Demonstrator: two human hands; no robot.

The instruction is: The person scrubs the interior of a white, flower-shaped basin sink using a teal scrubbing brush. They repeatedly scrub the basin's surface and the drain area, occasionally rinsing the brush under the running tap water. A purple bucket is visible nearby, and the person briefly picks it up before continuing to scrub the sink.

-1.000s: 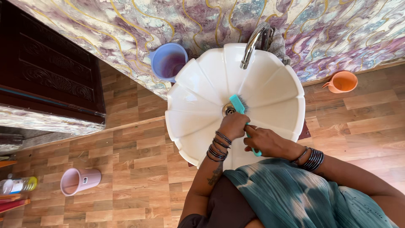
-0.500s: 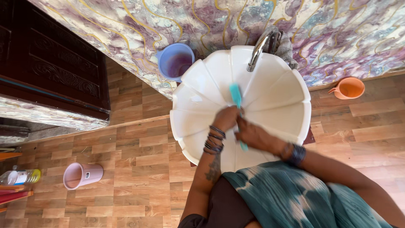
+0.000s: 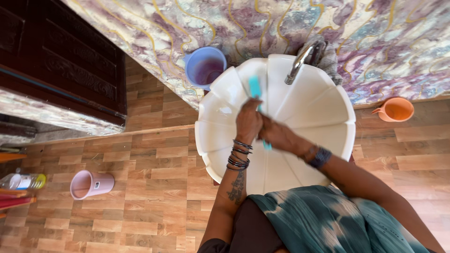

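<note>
brush (image 3: 254, 87) middle hidden (hands (image 3: 248, 122)), perhaps blurred

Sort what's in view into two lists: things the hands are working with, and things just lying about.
In use: teal brush, held by left hand and right hand; white basin.

Lying about: purple bucket, orange mug, pink cup, plastic bottle, tap.

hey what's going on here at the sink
A person leans over a white scalloped sink, both hands on a teal brush. The left hand and right hand grip its handle, with the brush head pressed on the basin's far left wall beside the faucet. A purple bucket stands behind the sink, an orange mug on the floor.
</note>
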